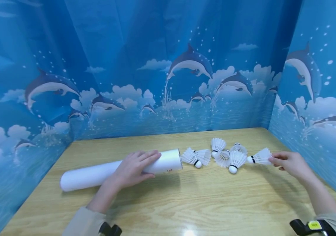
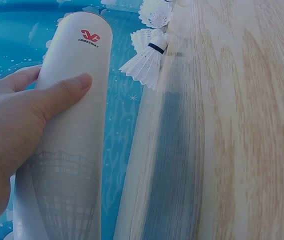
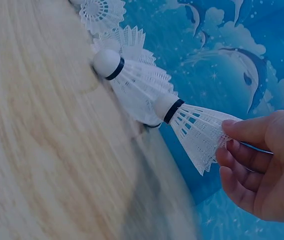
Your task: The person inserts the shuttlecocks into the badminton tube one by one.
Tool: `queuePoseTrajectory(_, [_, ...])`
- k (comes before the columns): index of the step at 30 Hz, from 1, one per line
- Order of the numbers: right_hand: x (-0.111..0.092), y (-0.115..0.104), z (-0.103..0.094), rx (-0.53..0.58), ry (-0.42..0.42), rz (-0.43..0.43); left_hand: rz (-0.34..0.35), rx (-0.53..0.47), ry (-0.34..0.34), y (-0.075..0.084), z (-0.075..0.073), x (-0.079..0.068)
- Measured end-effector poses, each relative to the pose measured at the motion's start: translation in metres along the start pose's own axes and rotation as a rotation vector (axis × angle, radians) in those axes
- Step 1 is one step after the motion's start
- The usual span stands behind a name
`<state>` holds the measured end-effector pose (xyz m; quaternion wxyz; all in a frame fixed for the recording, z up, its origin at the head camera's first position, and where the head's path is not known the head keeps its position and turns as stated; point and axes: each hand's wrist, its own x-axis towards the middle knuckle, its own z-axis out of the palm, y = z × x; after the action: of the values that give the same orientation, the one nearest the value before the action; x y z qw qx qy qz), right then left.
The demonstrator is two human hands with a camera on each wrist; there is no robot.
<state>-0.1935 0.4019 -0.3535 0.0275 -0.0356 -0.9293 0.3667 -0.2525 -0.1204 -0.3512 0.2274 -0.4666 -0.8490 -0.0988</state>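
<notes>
My left hand [image 1: 138, 167] grips a long white shuttlecock tube [image 1: 91, 175], thumb on the near side and fingers over the far side. Red and black lettering marks the tube near one end in the left wrist view. At the right, my right hand [image 1: 293, 165] pinches the feathered rim of a white shuttlecock [image 3: 196, 132] between thumb and fingers. The cork of this shuttlecock points left, toward a group of others. One of these, a shuttlecock [image 1: 237, 161] with a black band, lies close beside it, cork toward me.
More shuttlecocks [image 1: 222, 158] lie clustered behind. Two overlapping shuttlecocks [image 1: 192, 156] sit right by the tube's right end. The wooden table [image 1: 203, 203] meets a blue dolphin-print curtain [image 1: 144, 65] at the back, with another curtain side [image 1: 327, 98] along the right.
</notes>
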Motion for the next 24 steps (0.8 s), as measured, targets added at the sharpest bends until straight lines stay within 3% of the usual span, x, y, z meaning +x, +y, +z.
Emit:
queuePoseTrajectory(8, [0.0,-0.023,0.006,0.015,-0.005,-0.058,-0.005,0.016,-0.011,0.0,0.001,0.0])
queuePoseTrajectory(19, [0.003,-0.048,0.033,0.058,0.019,-0.163,0.011,0.022,-0.005,-0.001,0.0,0.003])
queuePoseTrajectory(24, [0.004,-0.059,0.047,0.085,0.016,-0.172,0.016,0.016,0.0,-0.001,0.001,0.002])
